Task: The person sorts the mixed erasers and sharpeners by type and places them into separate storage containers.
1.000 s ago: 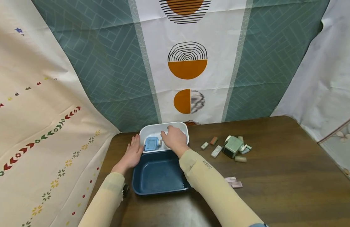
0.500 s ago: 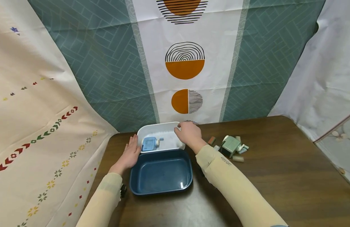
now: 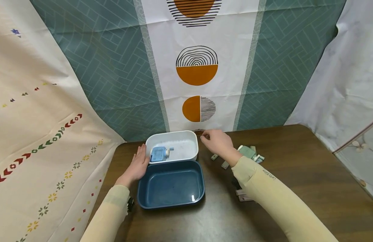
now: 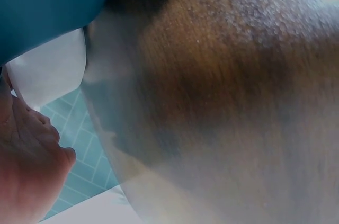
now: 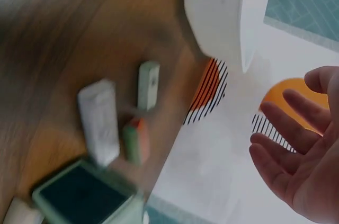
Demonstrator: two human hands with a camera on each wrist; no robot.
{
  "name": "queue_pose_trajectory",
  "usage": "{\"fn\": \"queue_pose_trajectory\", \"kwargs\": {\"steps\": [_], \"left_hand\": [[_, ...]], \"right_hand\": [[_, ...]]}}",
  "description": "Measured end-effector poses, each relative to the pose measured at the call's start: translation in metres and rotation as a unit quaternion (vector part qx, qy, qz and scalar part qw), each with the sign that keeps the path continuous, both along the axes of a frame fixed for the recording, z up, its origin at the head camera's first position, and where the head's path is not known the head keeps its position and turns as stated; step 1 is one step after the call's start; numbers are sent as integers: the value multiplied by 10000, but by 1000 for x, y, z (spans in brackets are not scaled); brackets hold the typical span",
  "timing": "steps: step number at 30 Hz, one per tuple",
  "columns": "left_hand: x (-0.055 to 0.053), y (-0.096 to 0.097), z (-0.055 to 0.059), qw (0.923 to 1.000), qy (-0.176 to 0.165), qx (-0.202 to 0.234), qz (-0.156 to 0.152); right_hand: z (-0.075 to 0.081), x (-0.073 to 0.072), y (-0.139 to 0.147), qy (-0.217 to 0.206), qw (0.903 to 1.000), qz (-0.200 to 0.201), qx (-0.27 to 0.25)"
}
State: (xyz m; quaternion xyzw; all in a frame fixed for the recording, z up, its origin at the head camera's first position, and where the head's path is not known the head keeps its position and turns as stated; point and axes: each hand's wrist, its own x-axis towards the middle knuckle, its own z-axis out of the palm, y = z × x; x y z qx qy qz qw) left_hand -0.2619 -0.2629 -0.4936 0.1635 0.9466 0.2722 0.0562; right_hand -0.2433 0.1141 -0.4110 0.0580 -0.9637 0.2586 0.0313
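My left hand [image 3: 139,164] lies along the left side of a white tray [image 3: 183,148], fingers straight against its wall. Inside that tray, at its left, sits a blue hand-crank pencil sharpener [image 3: 158,154], its crank pointing right. My right hand [image 3: 218,144] hovers past the tray's right end, above the table. In the right wrist view its fingers are loosely bent with nothing between them. Below it lie small eraser-like blocks: a whitish one [image 5: 99,123], a pale green one [image 5: 148,85] and an orange-and-green one [image 5: 136,142].
A dark blue tray [image 3: 171,186] stands right in front of the white one. Right of my right hand lies a green crank sharpener [image 3: 246,152], partly hidden by the forearm. Pinkish flat blocks [image 3: 242,195] show beside the right sleeve. A patterned cloth [image 3: 129,84] hangs behind the table.
My right hand has moved from over the white tray to the right, past its end. The left hand stays at the tray's left side. The blue sharpener remains in the tray.
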Motion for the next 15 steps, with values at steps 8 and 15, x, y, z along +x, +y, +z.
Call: {"fn": "queue_pose_trajectory", "kwargs": {"steps": [8, 15], "left_hand": [[-1, -2, -4, 9998, 16, 176, -9], [-1, -1, -4, 9998, 18, 213, -15]], "right_hand": [[-7, 11, 41, -124, 9994, -45, -307], [-17, 21, 76, -272, 9991, -215, -224]]}}
